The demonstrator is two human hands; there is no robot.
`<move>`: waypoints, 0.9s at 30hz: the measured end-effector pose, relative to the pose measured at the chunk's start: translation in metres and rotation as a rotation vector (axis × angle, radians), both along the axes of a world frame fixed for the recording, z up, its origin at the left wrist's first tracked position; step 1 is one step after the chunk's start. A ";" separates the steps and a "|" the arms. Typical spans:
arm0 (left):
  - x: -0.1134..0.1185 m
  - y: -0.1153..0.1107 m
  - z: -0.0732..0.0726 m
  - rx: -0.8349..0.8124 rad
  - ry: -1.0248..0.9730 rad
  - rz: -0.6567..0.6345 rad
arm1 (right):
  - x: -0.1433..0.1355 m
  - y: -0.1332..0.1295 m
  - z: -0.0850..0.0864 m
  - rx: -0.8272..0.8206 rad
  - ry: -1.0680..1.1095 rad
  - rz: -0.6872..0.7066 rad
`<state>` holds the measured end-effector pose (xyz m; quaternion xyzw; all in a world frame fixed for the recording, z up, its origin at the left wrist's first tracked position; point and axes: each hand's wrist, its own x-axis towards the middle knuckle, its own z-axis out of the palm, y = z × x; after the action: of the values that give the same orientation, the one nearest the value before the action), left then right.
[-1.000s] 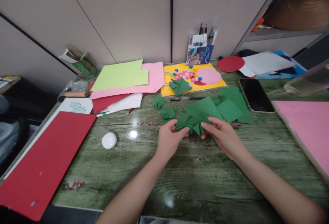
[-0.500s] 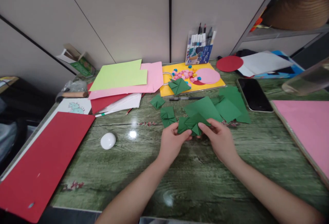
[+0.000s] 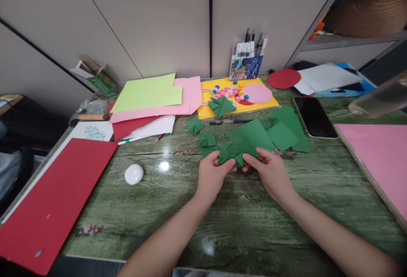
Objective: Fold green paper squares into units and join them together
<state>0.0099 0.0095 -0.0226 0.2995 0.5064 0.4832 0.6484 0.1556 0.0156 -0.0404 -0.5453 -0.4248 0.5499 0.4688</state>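
Observation:
Between my two hands is a piece of folded green paper (image 3: 238,150), with pointed flaps along its lower edge. My left hand (image 3: 213,175) pinches its left side, thumb on top and fingers underneath. On the other side my right hand (image 3: 271,171) grips it the same way, its thumb pressing a flap near the middle. Just beyond lie flat green paper sheets (image 3: 254,132). Smaller folded green pieces rest nearby: one (image 3: 208,141) beside my left hand, another (image 3: 195,125) farther left, and a third (image 3: 221,106) partly over the yellow sheet.
A black pen (image 3: 229,121) lies behind the green sheets, a phone (image 3: 314,118) to their right. Pink and blue bits cover part of a yellow sheet (image 3: 206,109). Left are a white round object (image 3: 134,174) and red card (image 3: 60,200). A marker pack (image 3: 247,62) leans on the wall.
The folded green paper has tilted slightly and shifted a little left in my hands. My right thumb has moved slightly left along it. Everything else stays put.

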 end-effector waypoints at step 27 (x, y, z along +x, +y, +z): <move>0.002 -0.002 0.004 -0.024 -0.084 0.072 | -0.007 -0.004 0.001 0.025 -0.121 -0.020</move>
<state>0.0117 0.0072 -0.0185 0.2526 0.4948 0.5124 0.6549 0.1486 0.0119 -0.0395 -0.5761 -0.4537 0.5058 0.4544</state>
